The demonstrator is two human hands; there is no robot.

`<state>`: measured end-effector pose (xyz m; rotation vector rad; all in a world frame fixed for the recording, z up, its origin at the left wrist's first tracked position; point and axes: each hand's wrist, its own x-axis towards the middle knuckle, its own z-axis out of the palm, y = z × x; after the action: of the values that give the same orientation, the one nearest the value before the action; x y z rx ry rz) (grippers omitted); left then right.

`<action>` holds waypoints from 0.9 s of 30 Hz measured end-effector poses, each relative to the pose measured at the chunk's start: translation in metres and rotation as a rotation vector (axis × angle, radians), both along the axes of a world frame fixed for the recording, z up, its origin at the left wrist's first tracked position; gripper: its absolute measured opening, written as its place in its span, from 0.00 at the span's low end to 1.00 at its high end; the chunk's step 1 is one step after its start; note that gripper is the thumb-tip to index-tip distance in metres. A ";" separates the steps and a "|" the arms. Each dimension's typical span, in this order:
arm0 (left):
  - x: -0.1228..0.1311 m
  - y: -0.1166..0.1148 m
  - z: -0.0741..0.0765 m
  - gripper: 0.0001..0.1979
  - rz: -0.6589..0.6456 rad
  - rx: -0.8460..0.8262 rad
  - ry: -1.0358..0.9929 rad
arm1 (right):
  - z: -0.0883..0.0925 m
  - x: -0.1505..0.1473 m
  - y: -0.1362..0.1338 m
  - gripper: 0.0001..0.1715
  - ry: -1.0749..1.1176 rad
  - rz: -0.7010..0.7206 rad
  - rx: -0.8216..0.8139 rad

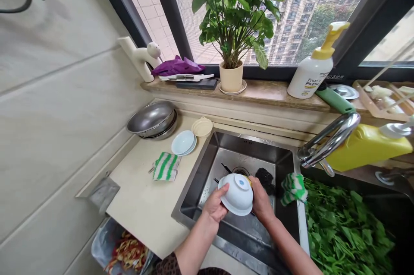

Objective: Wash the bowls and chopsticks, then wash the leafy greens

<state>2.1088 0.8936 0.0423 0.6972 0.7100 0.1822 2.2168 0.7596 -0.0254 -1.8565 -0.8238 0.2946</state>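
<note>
Sink (207,167) walls close around, open basin below, upturned white bowl (237,194) clamped between left hand (214,206) and right hand (260,199), fingers curled on its rim.

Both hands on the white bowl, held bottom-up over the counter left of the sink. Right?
Not quite. The left hand and right hand do hold the white bowl bottom-up, but it is over the sink, not over the counter left of it. The head view shows this.
</note>
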 end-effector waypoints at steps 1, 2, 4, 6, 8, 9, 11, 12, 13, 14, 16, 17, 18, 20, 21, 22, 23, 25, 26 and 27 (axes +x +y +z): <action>-0.002 -0.001 0.002 0.28 -0.020 0.037 -0.020 | 0.003 0.002 0.000 0.22 0.037 -0.032 -0.023; -0.003 -0.002 0.004 0.29 -0.048 0.088 -0.042 | 0.007 0.004 0.000 0.23 0.077 -0.090 -0.039; -0.004 -0.001 0.007 0.29 -0.125 0.246 -0.066 | 0.020 0.004 0.000 0.24 0.140 -0.225 -0.023; -0.003 0.002 0.009 0.26 -0.214 0.429 -0.039 | 0.038 -0.002 0.001 0.22 0.132 -0.268 0.044; -0.001 0.003 0.008 0.23 -0.281 0.556 0.001 | 0.060 -0.014 0.005 0.21 0.004 -0.152 0.099; -0.001 0.002 0.007 0.21 -0.298 0.598 0.018 | 0.071 -0.021 0.007 0.21 -0.105 -0.050 0.092; 0.000 -0.001 0.005 0.17 -0.289 0.637 0.041 | 0.087 -0.034 0.014 0.21 -0.355 0.153 0.005; -0.001 -0.004 0.005 0.15 -0.275 0.650 0.046 | 0.093 -0.038 0.018 0.21 -0.461 0.215 -0.058; -0.002 -0.006 0.006 0.13 -0.265 0.663 0.047 | 0.097 -0.039 0.022 0.20 -0.537 0.246 -0.117; -0.002 -0.007 0.008 0.12 -0.267 0.678 0.038 | 0.100 -0.038 0.025 0.19 -0.573 0.249 -0.161; -0.005 -0.008 0.013 0.12 -0.325 0.690 0.013 | 0.101 -0.028 0.030 0.16 -0.525 0.240 -0.196; -0.007 -0.008 0.017 0.11 -0.370 0.678 0.014 | 0.100 -0.019 0.030 0.16 -0.444 0.234 -0.187; -0.009 -0.008 0.020 0.11 -0.416 0.648 0.020 | 0.098 -0.010 0.030 0.17 -0.326 0.227 -0.161; -0.014 -0.009 0.026 0.12 -0.486 0.565 0.009 | 0.092 0.010 0.026 0.21 -0.009 0.206 -0.076; -0.017 -0.011 0.028 0.14 -0.498 0.527 -0.013 | 0.088 0.018 0.024 0.24 0.166 0.194 -0.023; -0.019 -0.014 0.029 0.16 -0.491 0.502 -0.046 | 0.083 0.022 0.022 0.26 0.342 0.176 0.034; -0.020 -0.018 0.028 0.18 -0.468 0.489 -0.077 | 0.078 0.023 0.020 0.28 0.514 0.150 0.090; -0.019 -0.027 0.022 0.21 -0.362 0.508 -0.086 | 0.067 0.014 0.022 0.32 0.834 0.055 0.194; -0.017 -0.032 0.018 0.22 -0.287 0.536 -0.062 | 0.061 0.006 0.024 0.34 0.973 -0.018 0.234; -0.014 -0.037 0.013 0.22 -0.213 0.575 -0.030 | 0.056 -0.003 0.028 0.36 1.090 -0.102 0.258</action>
<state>2.0944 0.8570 0.0550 1.3101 0.5491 0.2017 2.2143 0.7874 0.0307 -1.2047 -0.0010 0.9667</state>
